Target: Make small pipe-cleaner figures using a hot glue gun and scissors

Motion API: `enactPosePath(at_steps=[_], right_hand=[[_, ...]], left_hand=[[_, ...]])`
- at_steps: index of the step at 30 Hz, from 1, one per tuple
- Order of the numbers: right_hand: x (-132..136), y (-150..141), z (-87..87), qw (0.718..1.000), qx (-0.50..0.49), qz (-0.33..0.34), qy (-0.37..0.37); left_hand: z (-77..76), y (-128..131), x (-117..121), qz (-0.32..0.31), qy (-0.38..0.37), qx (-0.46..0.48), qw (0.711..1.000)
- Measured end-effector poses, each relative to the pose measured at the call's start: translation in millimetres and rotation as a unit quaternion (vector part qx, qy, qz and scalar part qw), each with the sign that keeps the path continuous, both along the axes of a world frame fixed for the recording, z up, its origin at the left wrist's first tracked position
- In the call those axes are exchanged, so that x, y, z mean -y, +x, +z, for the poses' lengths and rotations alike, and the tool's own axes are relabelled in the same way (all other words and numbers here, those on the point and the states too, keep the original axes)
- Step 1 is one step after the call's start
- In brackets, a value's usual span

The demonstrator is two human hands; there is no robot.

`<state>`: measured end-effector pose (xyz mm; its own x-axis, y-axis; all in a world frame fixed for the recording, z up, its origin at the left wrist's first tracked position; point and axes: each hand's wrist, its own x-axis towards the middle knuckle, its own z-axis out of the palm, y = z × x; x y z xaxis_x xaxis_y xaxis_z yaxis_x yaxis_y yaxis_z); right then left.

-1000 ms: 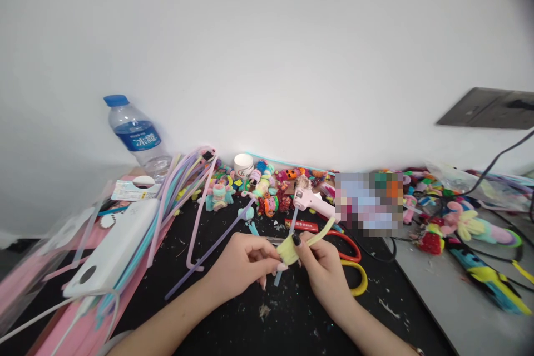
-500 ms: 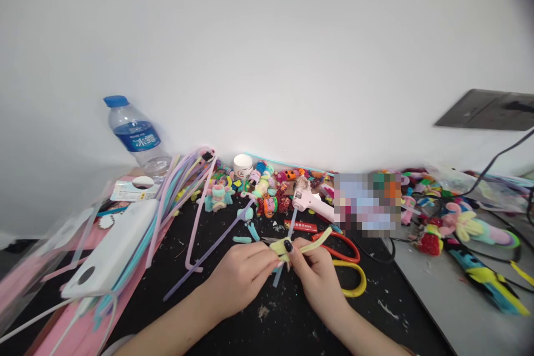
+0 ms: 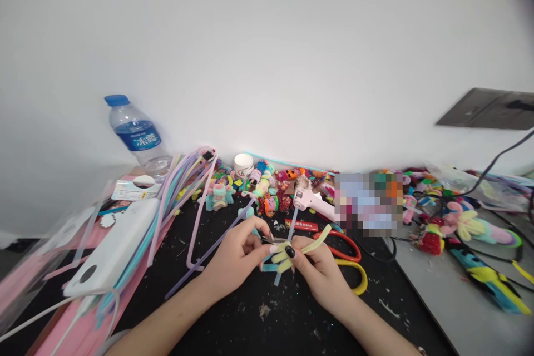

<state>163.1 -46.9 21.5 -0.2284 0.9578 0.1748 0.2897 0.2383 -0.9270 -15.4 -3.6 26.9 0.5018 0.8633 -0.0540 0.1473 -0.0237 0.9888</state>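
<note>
Right grip (image 3: pixel 321 270) pinches yellow looped strip (image 3: pixel 278 257)

Left grip (image 3: pixel 236 258) touches the strip with its thumb; whether it holds it, I cannot tell. The strip is between the two grips, above the black worktop (image 3: pixel 292 317), nearer than the pink glue gun (image 3: pixel 311 200) and left of the yellow scissor handle (image 3: pixel 364 281).

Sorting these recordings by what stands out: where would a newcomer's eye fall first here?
Probably on the pale yellow fuzzy piece near the centre, pinched in the right hand with the left hand at its edge. Next might come the pink glue gun just beyond it, then the brightly coloured figures crowded along the white wall.
</note>
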Motion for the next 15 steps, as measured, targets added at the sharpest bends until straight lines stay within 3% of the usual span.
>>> enactPosePath(at_steps=[7, 15], right_hand=[[-3, 4, 0.4, 1.0, 0.023, 0.008, -0.004], [-10, 10, 3.6, 0.997, 0.064, -0.029, 0.028]], left_hand=[[6.3, 1, 1, -0.067, -0.075, 0.029, 0.995], [1.4, 3, 0, -0.01, -0.169, 0.09, 0.981]])
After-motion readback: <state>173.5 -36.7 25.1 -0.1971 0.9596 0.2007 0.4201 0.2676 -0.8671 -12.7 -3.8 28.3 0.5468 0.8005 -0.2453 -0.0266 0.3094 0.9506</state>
